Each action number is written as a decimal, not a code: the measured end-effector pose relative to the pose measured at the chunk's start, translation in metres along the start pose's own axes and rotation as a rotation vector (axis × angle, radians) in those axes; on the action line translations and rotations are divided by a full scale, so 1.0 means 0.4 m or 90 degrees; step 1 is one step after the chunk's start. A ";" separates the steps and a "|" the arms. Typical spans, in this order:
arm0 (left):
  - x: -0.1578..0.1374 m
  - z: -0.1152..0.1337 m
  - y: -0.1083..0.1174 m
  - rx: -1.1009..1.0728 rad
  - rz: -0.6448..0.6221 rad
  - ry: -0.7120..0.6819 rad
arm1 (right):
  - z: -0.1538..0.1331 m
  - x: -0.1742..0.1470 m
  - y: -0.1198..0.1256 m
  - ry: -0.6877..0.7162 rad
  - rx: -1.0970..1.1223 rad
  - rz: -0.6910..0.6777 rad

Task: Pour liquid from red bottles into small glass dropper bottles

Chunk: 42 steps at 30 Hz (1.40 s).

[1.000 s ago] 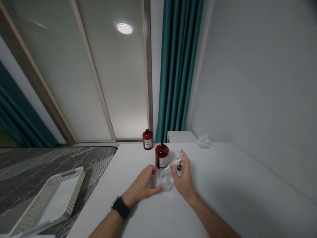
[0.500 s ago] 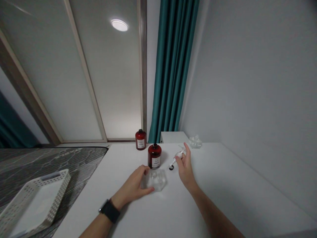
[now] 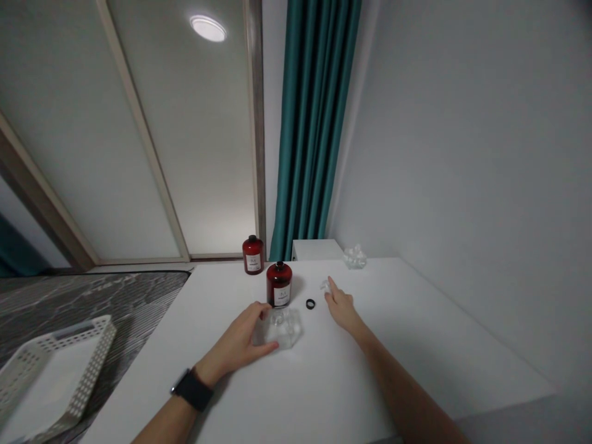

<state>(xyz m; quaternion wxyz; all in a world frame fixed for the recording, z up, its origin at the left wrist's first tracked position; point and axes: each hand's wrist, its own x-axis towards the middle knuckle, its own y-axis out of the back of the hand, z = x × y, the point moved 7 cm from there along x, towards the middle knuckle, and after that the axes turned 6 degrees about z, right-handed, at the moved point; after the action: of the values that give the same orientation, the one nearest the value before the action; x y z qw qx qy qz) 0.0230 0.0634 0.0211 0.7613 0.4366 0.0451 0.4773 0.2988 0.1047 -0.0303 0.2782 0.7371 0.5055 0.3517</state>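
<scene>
My left hand [image 3: 240, 336], with a dark watch at its wrist, curves round the left side of a clear glass bottle [image 3: 287, 332], thumb in front and fingers behind. Low and wide, the bottle has a bare neck on top. Farther right, my right hand [image 3: 343, 308] has its index finger stretched forward and the others curled. At its fingertips is a small white and clear pump head [image 3: 325, 285], mostly hidden by the hand. A black ring [image 3: 310, 304] lies on the white table between the hands. Just behind the glass bottle stands a dark red bottle [image 3: 279, 285] with a white label.
A second red bottle [image 3: 253, 254] stands at the table's back left. Near the back right edge sits a clear faceted glass piece [image 3: 355, 257]. Behind the table is a white box [image 3: 317, 249]. A white basket [image 3: 90, 376] is at the lower left, and a wall bounds the right.
My right hand has turned and lowered the pump head to the table, away from the black ring. My left hand stays at the glass bottle. The view has shifted slightly.
</scene>
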 end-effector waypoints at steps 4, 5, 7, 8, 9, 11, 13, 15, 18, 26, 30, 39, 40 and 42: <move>-0.001 0.000 -0.001 0.006 0.001 -0.002 | -0.023 -0.009 -0.009 0.034 -0.102 -0.008; -0.001 0.000 0.000 0.007 0.002 -0.002 | -0.026 -0.011 -0.009 0.041 -0.121 -0.010; 0.000 0.001 0.000 0.008 0.003 -0.004 | -0.027 -0.013 -0.006 0.050 -0.154 -0.011; 0.000 0.001 0.000 0.009 0.004 -0.004 | -0.027 -0.013 -0.004 0.052 -0.168 -0.010; 0.001 0.001 0.001 0.009 0.005 -0.005 | -0.026 -0.012 -0.002 0.051 -0.180 -0.007; 0.001 0.000 0.001 0.009 0.007 -0.009 | -0.024 -0.011 0.004 0.045 -0.200 0.003; 0.001 -0.001 0.001 0.010 0.007 -0.012 | -0.023 -0.010 0.010 0.038 -0.212 0.015; 0.001 -0.002 0.000 0.009 0.007 -0.012 | -0.024 -0.010 0.015 0.031 -0.218 0.025; 0.001 -0.002 0.001 0.005 0.009 -0.009 | -0.021 -0.011 0.022 0.021 -0.223 0.033; 0.002 0.001 0.005 0.003 0.011 -0.004 | 0.027 0.011 0.040 -0.001 -0.158 0.024; 0.003 -0.002 0.003 0.005 0.012 -0.002 | 0.044 0.020 0.051 0.013 -0.116 0.016; 0.003 -0.001 0.006 0.001 0.024 -0.001 | 0.036 0.018 0.051 0.038 -0.094 0.008; 0.003 -0.001 0.006 0.000 0.024 0.000 | 0.036 0.018 0.051 0.038 -0.093 0.008; 0.003 -0.002 0.006 -0.003 0.024 0.003 | 0.035 0.018 0.052 0.037 -0.090 0.009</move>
<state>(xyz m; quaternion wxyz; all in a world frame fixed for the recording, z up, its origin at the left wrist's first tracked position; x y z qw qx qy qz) 0.0217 0.0652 0.0227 0.7531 0.4346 0.0379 0.4924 0.3234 0.1037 -0.0211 0.3119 0.7088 0.4821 0.4098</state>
